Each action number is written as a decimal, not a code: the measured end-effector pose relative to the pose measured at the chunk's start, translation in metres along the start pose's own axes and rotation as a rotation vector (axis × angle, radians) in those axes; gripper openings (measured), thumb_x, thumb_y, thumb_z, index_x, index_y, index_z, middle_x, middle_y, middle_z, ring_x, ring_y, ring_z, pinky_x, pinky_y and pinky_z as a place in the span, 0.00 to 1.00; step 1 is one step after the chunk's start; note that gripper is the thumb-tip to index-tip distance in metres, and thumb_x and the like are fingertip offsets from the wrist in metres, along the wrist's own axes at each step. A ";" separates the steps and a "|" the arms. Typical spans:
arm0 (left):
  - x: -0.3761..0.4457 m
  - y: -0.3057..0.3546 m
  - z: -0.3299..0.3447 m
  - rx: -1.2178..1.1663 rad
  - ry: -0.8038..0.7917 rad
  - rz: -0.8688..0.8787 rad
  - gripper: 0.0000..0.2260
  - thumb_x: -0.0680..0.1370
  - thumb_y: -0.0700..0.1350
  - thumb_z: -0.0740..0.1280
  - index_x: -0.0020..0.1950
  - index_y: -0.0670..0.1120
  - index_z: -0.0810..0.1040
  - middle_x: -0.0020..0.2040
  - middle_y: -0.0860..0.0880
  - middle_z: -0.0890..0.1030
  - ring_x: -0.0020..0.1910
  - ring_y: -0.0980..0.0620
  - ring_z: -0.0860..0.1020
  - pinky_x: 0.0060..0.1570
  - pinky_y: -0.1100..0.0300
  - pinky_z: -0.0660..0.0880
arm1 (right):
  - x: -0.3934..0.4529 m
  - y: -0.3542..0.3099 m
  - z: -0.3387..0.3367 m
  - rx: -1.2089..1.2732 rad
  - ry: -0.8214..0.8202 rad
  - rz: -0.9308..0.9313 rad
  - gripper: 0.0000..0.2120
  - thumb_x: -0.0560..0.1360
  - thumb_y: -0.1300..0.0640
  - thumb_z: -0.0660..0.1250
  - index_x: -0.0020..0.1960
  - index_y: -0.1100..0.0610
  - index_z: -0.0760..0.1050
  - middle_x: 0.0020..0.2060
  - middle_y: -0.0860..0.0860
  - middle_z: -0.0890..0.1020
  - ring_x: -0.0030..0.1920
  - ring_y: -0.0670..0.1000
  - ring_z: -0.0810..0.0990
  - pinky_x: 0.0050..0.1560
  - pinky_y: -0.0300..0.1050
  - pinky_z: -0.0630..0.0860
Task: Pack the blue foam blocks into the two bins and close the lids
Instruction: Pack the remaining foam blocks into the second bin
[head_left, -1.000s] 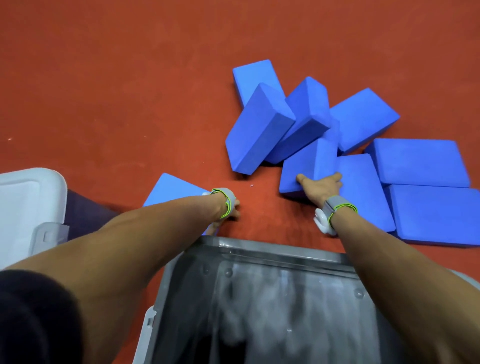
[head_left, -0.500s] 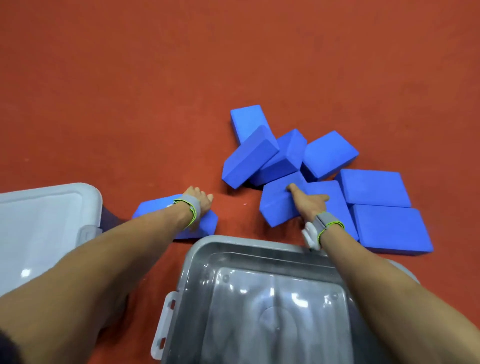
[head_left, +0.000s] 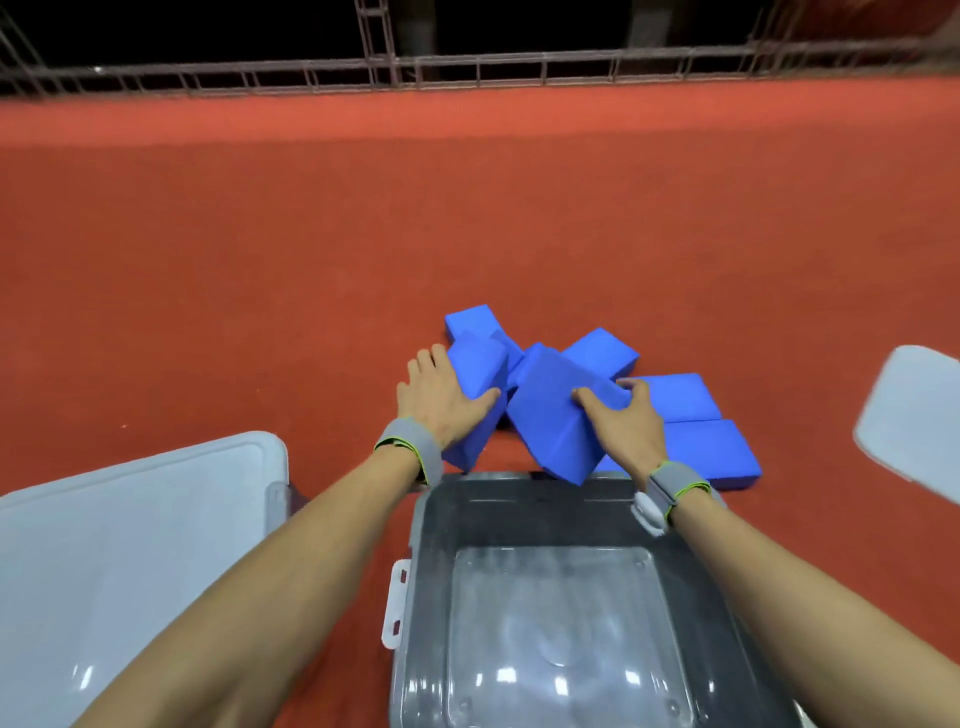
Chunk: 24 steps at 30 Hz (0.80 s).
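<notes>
As both blocks come up off the floor, you're mid-carry toward the open bin (head_left: 561, 597).
Half a second ago your hands lay on blocks still flat on the floor; now your left hand (head_left: 441, 400) grips one block (head_left: 475, 410) and your right hand (head_left: 626, 421) grips another block (head_left: 558, 421), both tilted just above the bin's far rim. Bin holds nothing yet, packing is only starting. Arms reach forward, wrists level, thumbs on top. Remaining blocks (head_left: 691, 431) sit behind on the red floor (head_left: 260, 286).

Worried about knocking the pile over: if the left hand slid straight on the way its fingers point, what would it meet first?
Probably the far blue block behind the one the left hand grips; depth is unclear.
</notes>
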<state>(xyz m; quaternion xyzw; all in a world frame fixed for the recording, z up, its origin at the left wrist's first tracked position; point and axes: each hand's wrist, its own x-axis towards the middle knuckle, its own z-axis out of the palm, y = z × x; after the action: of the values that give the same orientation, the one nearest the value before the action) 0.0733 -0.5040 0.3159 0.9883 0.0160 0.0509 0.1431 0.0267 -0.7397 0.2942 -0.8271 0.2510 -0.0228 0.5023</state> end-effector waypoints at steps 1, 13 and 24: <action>-0.012 0.005 -0.006 -0.035 0.018 -0.013 0.36 0.69 0.70 0.68 0.63 0.43 0.66 0.60 0.45 0.71 0.61 0.40 0.71 0.52 0.45 0.72 | -0.010 0.000 -0.007 0.005 0.013 -0.021 0.36 0.63 0.31 0.71 0.64 0.48 0.68 0.58 0.51 0.80 0.57 0.57 0.79 0.59 0.57 0.77; -0.152 0.033 0.007 -0.059 -0.027 -0.021 0.34 0.66 0.69 0.68 0.61 0.47 0.67 0.56 0.48 0.69 0.57 0.44 0.71 0.48 0.48 0.71 | -0.106 0.019 -0.024 -0.378 -0.026 -0.297 0.30 0.62 0.27 0.68 0.55 0.42 0.65 0.52 0.45 0.78 0.52 0.54 0.78 0.50 0.53 0.77; -0.169 -0.002 0.085 -0.396 -0.252 -0.298 0.35 0.70 0.61 0.72 0.67 0.42 0.64 0.63 0.42 0.71 0.63 0.37 0.74 0.55 0.45 0.74 | -0.124 0.047 0.017 -0.412 -0.144 -0.173 0.32 0.61 0.28 0.68 0.55 0.47 0.68 0.55 0.51 0.80 0.54 0.60 0.79 0.52 0.54 0.77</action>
<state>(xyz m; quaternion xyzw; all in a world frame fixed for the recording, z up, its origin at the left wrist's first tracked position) -0.0863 -0.5342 0.2178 0.9264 0.1329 -0.0917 0.3402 -0.0955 -0.6889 0.2728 -0.9301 0.1421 0.0450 0.3359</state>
